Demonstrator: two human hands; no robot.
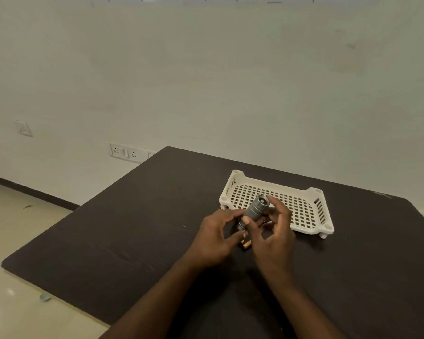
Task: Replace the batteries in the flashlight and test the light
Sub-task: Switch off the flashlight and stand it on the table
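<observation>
A grey ribbed flashlight is held tilted above the dark table, its head pointing up and away. My right hand grips its body with the thumb across the barrel. My left hand has its fingertips at the flashlight's lower end, where a dark ring-shaped part shows. Below the hands, gold-tipped batteries lie on the table, mostly hidden by my fingers.
A white perforated plastic tray stands just behind the hands, with nothing visible in it. The table's left edge drops to a tiled floor. A wall with power sockets lies behind the table.
</observation>
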